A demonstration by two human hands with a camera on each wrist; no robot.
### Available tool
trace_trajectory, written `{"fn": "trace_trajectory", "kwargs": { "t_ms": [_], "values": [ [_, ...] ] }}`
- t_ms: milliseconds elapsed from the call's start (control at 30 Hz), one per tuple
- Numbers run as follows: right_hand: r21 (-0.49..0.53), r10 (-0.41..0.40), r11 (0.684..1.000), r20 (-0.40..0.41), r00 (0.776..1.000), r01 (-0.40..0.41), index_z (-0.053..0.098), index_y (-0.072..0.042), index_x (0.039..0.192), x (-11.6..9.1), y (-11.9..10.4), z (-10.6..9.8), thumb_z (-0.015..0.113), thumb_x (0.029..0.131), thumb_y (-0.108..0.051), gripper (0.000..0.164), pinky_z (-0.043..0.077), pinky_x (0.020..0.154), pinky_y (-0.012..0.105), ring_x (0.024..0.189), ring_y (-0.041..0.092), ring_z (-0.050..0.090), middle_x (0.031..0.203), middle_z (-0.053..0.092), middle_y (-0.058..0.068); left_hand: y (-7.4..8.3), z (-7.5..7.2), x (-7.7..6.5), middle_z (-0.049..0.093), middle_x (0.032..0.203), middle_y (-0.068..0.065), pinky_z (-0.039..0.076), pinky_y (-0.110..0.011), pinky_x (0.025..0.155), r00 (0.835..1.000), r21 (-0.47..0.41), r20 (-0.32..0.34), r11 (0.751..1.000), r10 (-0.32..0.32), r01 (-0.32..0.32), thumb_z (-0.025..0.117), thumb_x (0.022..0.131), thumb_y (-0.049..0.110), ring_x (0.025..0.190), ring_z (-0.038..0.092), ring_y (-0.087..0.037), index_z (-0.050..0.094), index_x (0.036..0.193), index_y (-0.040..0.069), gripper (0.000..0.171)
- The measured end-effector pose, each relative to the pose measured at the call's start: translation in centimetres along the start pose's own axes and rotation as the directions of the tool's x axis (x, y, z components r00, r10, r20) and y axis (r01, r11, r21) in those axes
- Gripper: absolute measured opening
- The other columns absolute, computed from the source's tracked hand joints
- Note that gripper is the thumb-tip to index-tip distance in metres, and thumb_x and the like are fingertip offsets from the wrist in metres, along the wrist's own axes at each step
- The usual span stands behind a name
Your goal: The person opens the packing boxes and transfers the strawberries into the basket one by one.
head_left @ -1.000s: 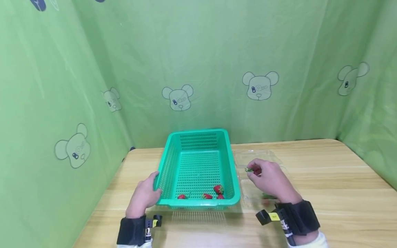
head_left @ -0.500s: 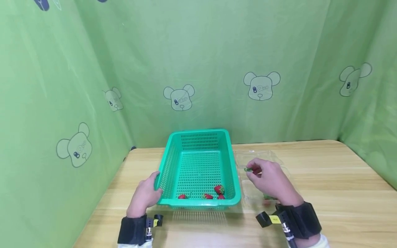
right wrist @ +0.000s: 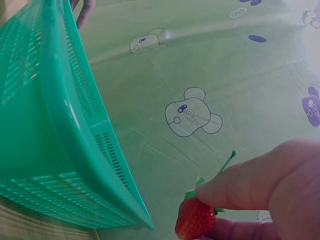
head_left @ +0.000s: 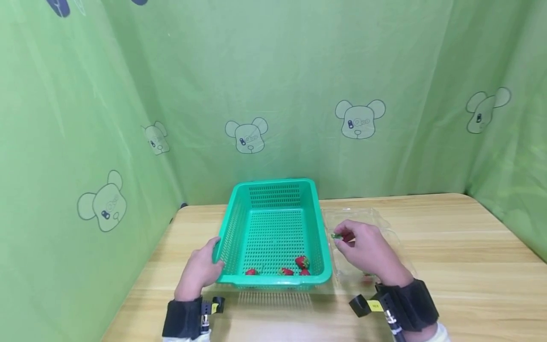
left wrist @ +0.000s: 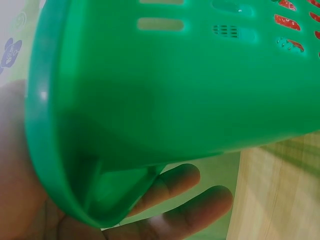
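A green plastic basket (head_left: 273, 280) stands on the table with several strawberries (head_left: 302, 261) at its near end. My left hand (head_left: 198, 268) grips the basket's left rim; in the left wrist view, fingers (left wrist: 175, 182) show below the rim's corner. To the right of the basket, my right hand (head_left: 365, 244) pinches a strawberry (right wrist: 195, 220) near its green leaves, the stem pointing up past the thumb. The hand is over a clear plastic box (head_left: 352, 216), apart from the basket's right wall. Part of the box is hidden under that hand and wrist.
Beneath the right wrist, something red (head_left: 366, 279) shows in the near part of the clear box. The wooden table (head_left: 461, 266) extends to the right. Green curtains (head_left: 290, 80) printed with bear faces enclose the back and sides.
My right hand has shifted slightly left toward the basket, carrying the strawberry. The left hand and the basket have stayed in place.
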State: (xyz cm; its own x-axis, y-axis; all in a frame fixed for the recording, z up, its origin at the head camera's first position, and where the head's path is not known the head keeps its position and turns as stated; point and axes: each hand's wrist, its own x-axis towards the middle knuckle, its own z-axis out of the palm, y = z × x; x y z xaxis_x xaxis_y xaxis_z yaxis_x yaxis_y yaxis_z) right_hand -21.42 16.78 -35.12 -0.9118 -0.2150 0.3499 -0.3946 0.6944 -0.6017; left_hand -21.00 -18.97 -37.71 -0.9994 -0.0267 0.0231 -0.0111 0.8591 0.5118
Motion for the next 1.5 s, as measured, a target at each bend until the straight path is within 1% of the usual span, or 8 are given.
{"fn": "trace_trajectory", "kwargs": {
  "t_ms": [200,367,533,733,967,1100,1300,1500],
  "values": [
    [0.009,-0.002,1.0,0.01,1.0,0.001,0.066,-0.007,0.095,0.1,-0.4,0.5,0.066,0.084,-0.008,0.011,0.056,0.07,0.042,0.08,0.02,0.064,0.089,0.069,0.007,0.0,0.0,0.0,0.056,0.123,-0.029,0.048,-0.052,0.08,1.0,-0.002,0.002,1.0,-0.009,0.009,0.06,0.087,0.01,0.092,0.055,-0.032,0.035,0.143,0.003,0.062],
    [0.011,-0.012,1.0,0.016,1.0,0.012,0.066,-0.007,0.095,0.1,-0.7,1.2,0.067,0.084,-0.008,0.01,0.057,0.071,0.042,0.081,0.02,0.063,0.089,0.068,0.006,0.1,0.1,0.1,0.057,0.123,-0.028,0.049,-0.05,0.078,1.0,-0.007,0.004,1.0,-0.01,0.01,0.06,0.087,0.009,0.09,0.055,-0.031,0.034,0.143,0.003,0.062],
    [0.014,-0.016,1.0,0.04,0.999,0.015,0.066,-0.008,0.094,0.1,-1.0,1.9,0.067,0.085,-0.009,0.009,0.057,0.072,0.042,0.082,0.019,0.064,0.091,0.067,0.006,0.1,0.1,0.1,0.056,0.125,-0.029,0.048,-0.051,0.079,1.0,-0.007,0.003,1.0,-0.006,0.006,0.06,0.087,0.009,0.09,0.055,-0.031,0.034,0.143,0.003,0.062],
    [0.024,-0.085,0.996,0.02,0.996,0.084,0.065,-0.007,0.091,0.1,-1.3,2.6,0.066,0.085,-0.006,0.007,0.058,0.072,0.04,0.082,0.02,0.065,0.09,0.067,0.006,0.0,0.2,0.1,0.056,0.124,-0.029,0.048,-0.05,0.078,1.0,-0.007,0.002,1.0,-0.005,0.005,0.06,0.087,0.009,0.089,0.055,-0.031,0.035,0.143,0.003,0.062],
    [0.034,-0.105,0.994,0.009,0.994,0.104,0.065,-0.007,0.094,0.1,-1.4,3.1,0.067,0.085,-0.006,0.009,0.057,0.073,0.038,0.084,0.019,0.064,0.091,0.066,0.006,0.0,0.3,0.1,0.057,0.123,-0.029,0.048,-0.049,0.077,1.0,-0.012,0.008,1.0,-0.019,0.019,0.06,0.087,0.01,0.089,0.055,-0.031,0.034,0.144,0.004,0.062],
    [0.025,-0.099,0.995,0.008,0.995,0.098,0.065,-0.005,0.096,0.1,-1.2,3.1,0.067,0.085,-0.007,0.012,0.057,0.074,0.04,0.085,0.021,0.065,0.093,0.066,0.009,-0.1,0.3,0.1,0.057,0.122,-0.028,0.049,-0.047,0.074,1.0,-0.015,0.012,1.0,-0.02,0.02,0.06,0.087,0.01,0.087,0.055,-0.03,0.034,0.144,0.004,0.062],
    [0.013,-0.041,0.999,-0.015,0.999,0.042,0.066,-0.003,0.099,0.2,-0.5,2.3,0.067,0.085,-0.009,0.015,0.056,0.075,0.045,0.085,0.025,0.066,0.092,0.067,0.01,0.0,0.2,0.1,0.058,0.12,-0.027,0.047,-0.041,0.067,1.0,-0.015,0.015,1.0,-0.017,0.018,0.06,0.087,0.009,0.085,0.055,-0.03,0.034,0.144,0.004,0.062],
    [-0.016,0.002,1.0,-0.033,0.999,-0.003,0.065,-0.003,0.098,0.3,0.8,0.9,0.066,0.086,-0.01,0.014,0.056,0.074,0.047,0.085,0.028,0.065,0.093,0.068,0.013,0.0,0.0,0.2,0.057,0.121,-0.027,0.047,-0.042,0.069,1.0,-0.012,0.019,1.0,-0.02,0.02,0.06,0.088,0.01,0.086,0.055,-0.031,0.034,0.144,0.004,0.062]
  ]
}}
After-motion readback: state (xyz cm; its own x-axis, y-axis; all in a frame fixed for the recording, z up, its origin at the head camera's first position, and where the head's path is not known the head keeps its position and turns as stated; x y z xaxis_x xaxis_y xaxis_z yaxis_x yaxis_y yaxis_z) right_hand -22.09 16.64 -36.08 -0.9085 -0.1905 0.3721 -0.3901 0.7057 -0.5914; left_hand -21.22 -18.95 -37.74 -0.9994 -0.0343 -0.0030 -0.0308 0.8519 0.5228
